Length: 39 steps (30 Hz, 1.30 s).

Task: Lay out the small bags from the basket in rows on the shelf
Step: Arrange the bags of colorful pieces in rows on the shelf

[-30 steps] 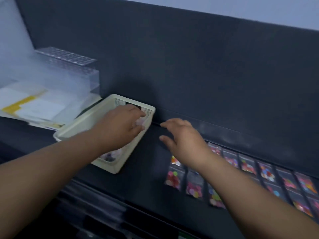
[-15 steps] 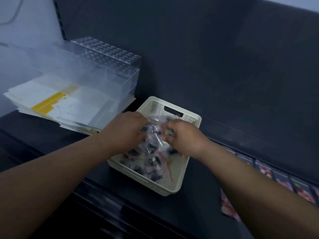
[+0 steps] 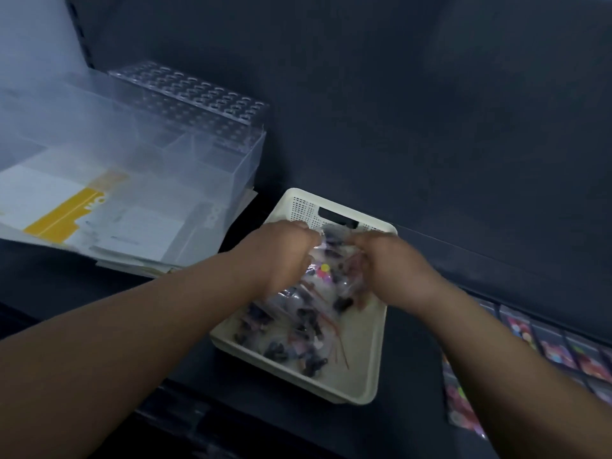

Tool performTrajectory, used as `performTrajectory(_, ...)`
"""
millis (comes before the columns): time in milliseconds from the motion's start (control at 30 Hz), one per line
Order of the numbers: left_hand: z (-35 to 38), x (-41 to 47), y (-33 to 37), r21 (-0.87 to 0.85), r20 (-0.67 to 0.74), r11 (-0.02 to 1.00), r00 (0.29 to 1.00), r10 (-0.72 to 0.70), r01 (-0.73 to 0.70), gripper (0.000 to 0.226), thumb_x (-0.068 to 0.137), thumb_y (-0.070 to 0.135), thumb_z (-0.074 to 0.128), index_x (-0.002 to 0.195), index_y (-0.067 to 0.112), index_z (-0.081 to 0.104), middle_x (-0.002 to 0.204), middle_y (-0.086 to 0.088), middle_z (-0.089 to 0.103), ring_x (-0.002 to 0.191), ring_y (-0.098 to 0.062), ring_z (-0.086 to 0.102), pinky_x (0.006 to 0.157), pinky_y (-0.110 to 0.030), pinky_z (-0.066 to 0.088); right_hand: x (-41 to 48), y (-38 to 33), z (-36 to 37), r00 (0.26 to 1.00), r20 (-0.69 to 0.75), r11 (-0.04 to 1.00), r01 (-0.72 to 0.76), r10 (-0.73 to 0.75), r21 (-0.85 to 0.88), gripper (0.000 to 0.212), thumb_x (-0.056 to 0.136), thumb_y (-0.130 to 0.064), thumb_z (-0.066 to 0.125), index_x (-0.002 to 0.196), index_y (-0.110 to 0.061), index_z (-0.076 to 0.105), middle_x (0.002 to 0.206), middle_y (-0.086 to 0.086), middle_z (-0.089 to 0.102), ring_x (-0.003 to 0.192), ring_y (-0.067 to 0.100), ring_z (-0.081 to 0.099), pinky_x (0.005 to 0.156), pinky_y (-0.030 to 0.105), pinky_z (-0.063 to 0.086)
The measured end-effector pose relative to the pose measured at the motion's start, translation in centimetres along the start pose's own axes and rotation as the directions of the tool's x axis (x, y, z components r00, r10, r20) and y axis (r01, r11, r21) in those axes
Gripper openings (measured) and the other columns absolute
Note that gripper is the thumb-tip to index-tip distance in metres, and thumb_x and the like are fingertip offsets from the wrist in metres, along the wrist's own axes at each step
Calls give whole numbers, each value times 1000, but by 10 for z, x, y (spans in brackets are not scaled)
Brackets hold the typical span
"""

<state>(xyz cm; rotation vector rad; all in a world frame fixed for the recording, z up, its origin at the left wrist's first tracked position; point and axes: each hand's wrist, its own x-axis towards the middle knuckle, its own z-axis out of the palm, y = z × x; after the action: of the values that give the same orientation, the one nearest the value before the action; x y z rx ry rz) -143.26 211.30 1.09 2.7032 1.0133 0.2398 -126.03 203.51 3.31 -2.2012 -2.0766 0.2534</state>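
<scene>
I see both hands over the far end of the basket [image 3: 374,376]. The left hand [image 3: 281,253] and right hand [image 3: 384,263] pinch one clear small bag [image 3: 331,236] between curled fingers, though blur hides the fingertips. Loose bags [image 3: 298,329] fill the basket on the dark shelf [image 3: 414,342]. Laid-out bags [image 3: 563,349] lie in rows at the right, and a clear box [image 3: 198,154] stands at the left.

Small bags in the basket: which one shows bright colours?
The bag between the left hand and right hand, showing yellow and pink dots; the other bags in the basket look dark.
</scene>
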Motion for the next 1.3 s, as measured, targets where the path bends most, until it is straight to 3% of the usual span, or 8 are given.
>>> performTrajectory(333, 30, 55, 12, 117, 201, 993, 980, -2, -22, 26, 80, 39, 63, 105, 33, 61, 112, -1, 55, 107, -23, 51, 87, -32, 43, -6, 29, 18, 984, -167, 986, -33, 61, 161, 32, 87, -9, 45, 110, -13, 66, 115, 10, 62, 115, 24, 48, 95, 25, 39)
performTrajectory(500, 33, 53, 6, -184, 109, 976, 989, -99, 118, 16, 87, 17, 55, 76, 27, 63, 87, 6, 64, 83, -16, 59, 72, -28, 46, -7, 32, 18, 981, -177, 959, -27, 80, 283, 31, 88, -9, 46, 111, -15, 66, 115, 5, 62, 115, 18, 49, 93, 17, 35)
performTrajectory(600, 22, 51, 6, -634, 139, 728, 965, -223, 259, 20, 87, 6, 58, 71, 17, 64, 68, 0, 64, 57, -15, 52, 54, -24, 42, -7, 31, 16, 968, -189, 876, -57, 166, 478, 30, 87, -3, 48, 100, -22, 68, 104, -6, 66, 102, 12, 58, 91, 22, 44)
performTrajectory(700, 8, 45, 6, -779, 176, 558, 953, -247, 288, 13, 88, 10, 62, 76, 7, 64, 63, -2, 58, 61, -17, 51, 58, -22, 46, -5, 28, 9, 939, -237, 760, -39, 250, 649, 34, 88, 0, 49, 83, -30, 63, 83, -15, 65, 82, 6, 61, 76, 17, 47)
performTrajectory(867, -4, 37, 9, -902, 279, 255, 922, -270, 348, 12, 91, 10, 57, 82, 10, 65, 77, -8, 66, 77, -23, 61, 79, -38, 49, -4, 20, -4, 898, -269, 589, 15, 347, 808, 18, 90, -6, 56, 84, -21, 64, 76, -5, 62, 66, 0, 53, 65, 13, 44)
performTrajectory(1100, -13, 37, 37, -940, 340, -4, 936, -90, 341, 11, 91, 9, 56, 100, 4, 61, 84, -12, 66, 72, -23, 66, 67, -36, 57, -11, 10, -16, 979, 59, 238, -105, 195, 965, 12, 86, -8, 64, 96, -14, 64, 83, -3, 67, 72, 8, 61, 62, 20, 47)
performTrajectory(1200, -8, 45, 49, -934, 324, 99, 930, -174, 344, 3, 90, 12, 60, 88, 9, 59, 79, -10, 68, 68, -22, 68, 61, -30, 58, -16, 16, -18, 959, 11, 215, -75, 282, 974, 19, 83, 1, 63, 72, -14, 58, 71, -1, 68, 62, 10, 59, 54, 21, 45)
performTrajectory(1300, 9, 55, 52, -830, 202, 476, 952, -231, 292, 13, 90, 6, 54, 84, 17, 59, 83, -8, 68, 69, -17, 64, 67, -28, 53, -22, 29, -20, 899, -18, 161, -59, 438, 985, 25, 83, 3, 62, 67, -13, 51, 77, 4, 67, 61, 15, 56, 56, 25, 44)
